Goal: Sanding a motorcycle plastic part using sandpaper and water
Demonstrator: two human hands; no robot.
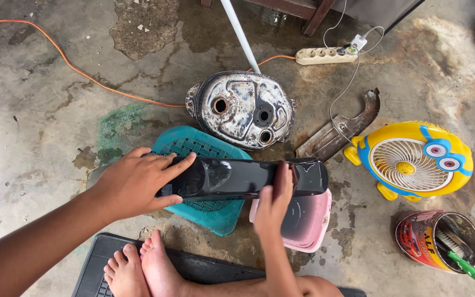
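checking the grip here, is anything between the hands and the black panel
Nothing visible. The left hand lies directly on the black panel at its left end, and the right hand presses on it near the right end.

fuel tank | yellow fan (cartoon-shaped) | power strip | tin can

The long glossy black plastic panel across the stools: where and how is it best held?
Probably at its two ends, from above: the long glossy black plastic panel lies level across the teal stool and pink stool, as the left hand and right hand show.
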